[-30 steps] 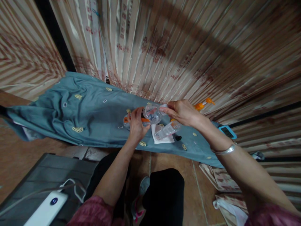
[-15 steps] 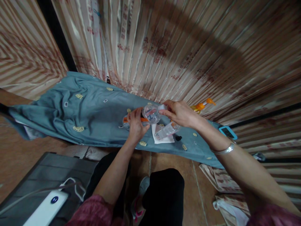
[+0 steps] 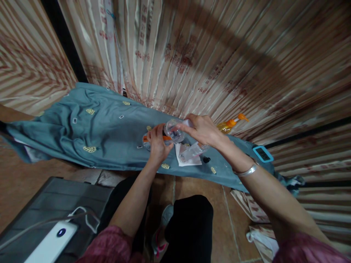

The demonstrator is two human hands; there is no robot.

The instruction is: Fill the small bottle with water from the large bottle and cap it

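Note:
My left hand (image 3: pixel 157 143) is closed around a clear bottle with an orange band (image 3: pixel 146 140) that lies on the blue-grey cloth (image 3: pixel 90 124). Above it my right hand (image 3: pixel 201 130) grips a clear plastic bottle (image 3: pixel 174 131), tilted with one end toward the left hand's bottle. A second clear bottle (image 3: pixel 192 151) lies on a white tissue (image 3: pixel 183 160) just under my right wrist. A small black cap (image 3: pixel 206 159) rests on the cloth beside the tissue.
An orange pump bottle (image 3: pixel 229 125) lies at the cloth's far edge by the striped curtain (image 3: pixel 219 54). A blue-framed device (image 3: pixel 262 153) sits at the right. A white power bank (image 3: pixel 52 244) with cable lies on a dark case at lower left. My knees are below.
My right hand and its clear bottle have shifted slightly left and closer to my left hand. The view has drifted a little.

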